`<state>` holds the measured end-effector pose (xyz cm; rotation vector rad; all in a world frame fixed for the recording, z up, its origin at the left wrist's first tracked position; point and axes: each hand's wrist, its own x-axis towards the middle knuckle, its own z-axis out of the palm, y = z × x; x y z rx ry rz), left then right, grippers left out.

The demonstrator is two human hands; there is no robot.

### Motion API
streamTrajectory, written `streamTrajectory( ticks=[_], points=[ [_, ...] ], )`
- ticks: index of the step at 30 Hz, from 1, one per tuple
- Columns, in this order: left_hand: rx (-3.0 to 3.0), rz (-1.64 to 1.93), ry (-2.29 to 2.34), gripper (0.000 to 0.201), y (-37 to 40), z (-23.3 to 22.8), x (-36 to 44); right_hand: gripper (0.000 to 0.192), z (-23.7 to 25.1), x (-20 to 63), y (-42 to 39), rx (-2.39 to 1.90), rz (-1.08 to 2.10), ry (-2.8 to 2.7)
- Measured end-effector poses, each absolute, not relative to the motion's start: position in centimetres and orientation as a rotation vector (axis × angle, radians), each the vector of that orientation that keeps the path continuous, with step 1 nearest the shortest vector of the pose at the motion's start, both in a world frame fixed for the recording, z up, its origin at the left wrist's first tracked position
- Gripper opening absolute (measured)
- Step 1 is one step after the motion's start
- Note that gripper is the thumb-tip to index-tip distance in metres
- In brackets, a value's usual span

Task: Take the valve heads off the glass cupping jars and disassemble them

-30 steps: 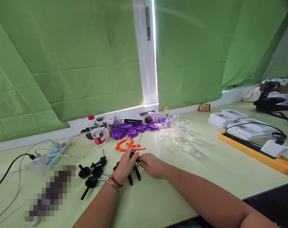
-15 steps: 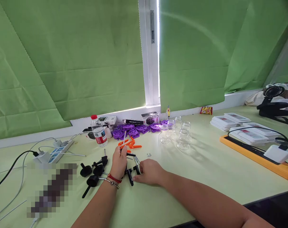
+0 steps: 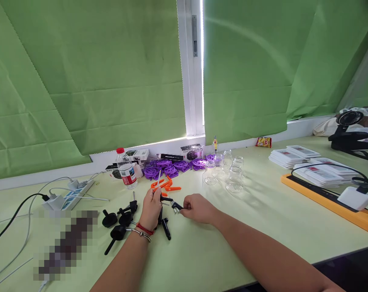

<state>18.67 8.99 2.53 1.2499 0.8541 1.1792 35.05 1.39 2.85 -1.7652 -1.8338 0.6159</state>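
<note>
My left hand (image 3: pixel 150 209) is closed around a thin pale rod (image 3: pixel 159 179) that points up and away, and a slim black part sticks out to the right of its fingers. My right hand (image 3: pixel 199 209) pinches a short black handle-like piece (image 3: pixel 178 206) just right of the left hand. Small metal pins show beside that piece. Below, another black handle-like piece (image 3: pixel 165 229) lies on the table. To the left of my left wrist are several black knob-shaped parts (image 3: pixel 118 232) with stems. Beyond my hands lie orange plastic pieces (image 3: pixel 173 188).
Purple plastic parts (image 3: pixel 181 165) are heaped along the back, beside a red-capped bottle (image 3: pixel 127 172). Clear glass jars (image 3: pixel 234 180) stand right of them. Farther right are white stacked cards (image 3: pixel 317 175) and an orange-black case (image 3: pixel 326 202). Cables and a power strip (image 3: pixel 77 194) occupy the left.
My right hand has risen away from the table and slightly right, taking one black handle-like piece with it. The other piece stays on the table. My left hand has barely moved.
</note>
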Motion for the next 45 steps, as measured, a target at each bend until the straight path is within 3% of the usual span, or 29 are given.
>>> streamTrajectory(
  ticks=[5, 23, 32, 45],
  points=[
    [1.202, 1.147, 1.046, 0.023, 8.8, 2.8, 19.0, 0.016, 3.6, 36.2, 1.5, -1.733, 0.564, -1.848],
    [1.356, 0.999, 1.011, 0.029, 8.5, 2.6, 19.0, 0.004, 3.0, 36.3, 1.9, -1.579, 0.419, -1.969],
    [1.298, 0.955, 0.860, 0.030, 8.5, 2.5, 19.0, 0.016, 2.8, 36.5, 1.8, -1.452, 0.342, -2.137],
    [1.319, 0.879, 0.784, 0.038, 8.8, 2.1, 18.5, 0.016, 2.1, 36.5, 2.2, -1.513, 0.555, -1.981]
  ],
)
